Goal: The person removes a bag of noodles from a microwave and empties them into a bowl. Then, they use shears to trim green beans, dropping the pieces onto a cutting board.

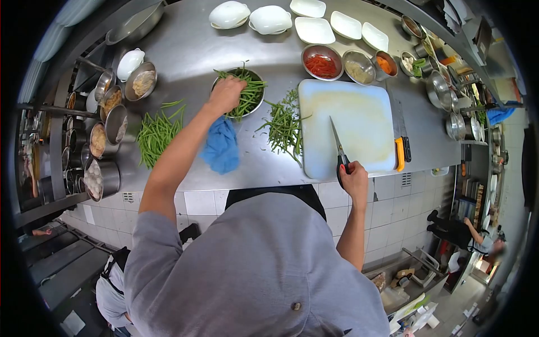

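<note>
Green beans [251,96] fill a metal bowl [260,103] to the left of the board [359,126]. The left hand [227,94] reaches into them; whether its grip is closed on any, I cannot tell. The right hand [353,178], at the board's near edge, has its grip clamped on the black handles of the scissors [339,157], whose blades point away over the board. A loose pile [284,126] of beans meets the board's left edge, a few ends lying on it; a larger heap [160,135] lies farther left, and a blue cloth [220,147] between the two.

Just beyond the board stand a bowl of red strips [321,66], a bowl of something pale [359,72] and a pot of orange pieces [384,64]; white dishes [314,30] sit farther off. Well left of the board, metal pots [112,178] hold pale food.

Knives [400,154] with yellow and black handles lie at the board's right edge. The desk [182,42] is metal, the floor [387,213] pale tile. A person [477,236] stands well right of the board.
</note>
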`<action>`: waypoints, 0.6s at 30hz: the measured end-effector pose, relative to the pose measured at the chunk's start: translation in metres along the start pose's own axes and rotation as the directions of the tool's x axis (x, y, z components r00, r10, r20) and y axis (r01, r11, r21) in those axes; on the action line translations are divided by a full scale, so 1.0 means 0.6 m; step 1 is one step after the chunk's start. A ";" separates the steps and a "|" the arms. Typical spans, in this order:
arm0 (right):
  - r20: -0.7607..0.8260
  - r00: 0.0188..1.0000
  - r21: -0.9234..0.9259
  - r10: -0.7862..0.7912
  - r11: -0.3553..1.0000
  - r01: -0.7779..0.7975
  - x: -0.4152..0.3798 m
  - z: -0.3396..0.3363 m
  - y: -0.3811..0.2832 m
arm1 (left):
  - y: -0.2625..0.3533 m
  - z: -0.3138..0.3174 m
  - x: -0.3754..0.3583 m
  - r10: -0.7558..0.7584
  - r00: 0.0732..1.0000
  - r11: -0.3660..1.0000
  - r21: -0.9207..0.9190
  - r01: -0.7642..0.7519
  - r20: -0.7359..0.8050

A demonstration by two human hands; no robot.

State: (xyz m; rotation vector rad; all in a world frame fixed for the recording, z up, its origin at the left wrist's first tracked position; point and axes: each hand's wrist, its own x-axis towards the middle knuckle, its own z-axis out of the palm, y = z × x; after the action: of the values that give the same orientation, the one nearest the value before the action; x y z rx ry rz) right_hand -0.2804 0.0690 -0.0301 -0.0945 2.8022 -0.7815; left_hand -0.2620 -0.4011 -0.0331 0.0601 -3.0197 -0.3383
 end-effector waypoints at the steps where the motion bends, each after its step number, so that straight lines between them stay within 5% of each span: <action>1: 0.007 1.000 0.000 0.003 1.000 -0.003 0.003 -0.002 0.000 | 0.004 -0.010 0.000 -0.019 0.999 1.000 -0.025 0.020 0.037; 4: 0.091 0.992 0.020 0.085 0.996 -0.087 0.006 -0.017 -0.003 | 0.017 -0.042 -0.010 -0.098 0.992 0.987 -0.121 0.107 0.079; 6: 0.169 0.984 0.226 0.050 0.970 -0.088 0.006 -0.013 0.010 | 0.030 -0.064 -0.026 -0.189 0.982 0.957 -0.221 0.188 0.017; 10: 0.417 0.904 0.576 -0.092 0.797 -0.185 -0.002 -0.004 0.012 | 0.059 -0.077 -0.060 -0.355 0.908 0.489 -0.784 0.382 0.221; 13: 0.546 0.797 0.628 -0.260 0.756 -0.184 -0.014 0.004 -0.022 | 0.109 -0.055 -0.092 -0.324 0.882 -0.001 -0.933 0.361 0.342; 18: 0.723 0.610 0.572 -0.322 0.775 -0.269 -0.017 0.001 -0.087 | 0.178 -0.018 -0.129 -0.326 0.858 -0.137 -0.918 0.373 0.397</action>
State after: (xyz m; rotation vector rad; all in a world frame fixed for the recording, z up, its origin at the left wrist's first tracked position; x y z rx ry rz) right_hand -0.2702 0.0255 -0.0015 -0.2903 1.5684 -1.2687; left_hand -0.1869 -0.2953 -0.0066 0.7494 -1.7846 -2.4707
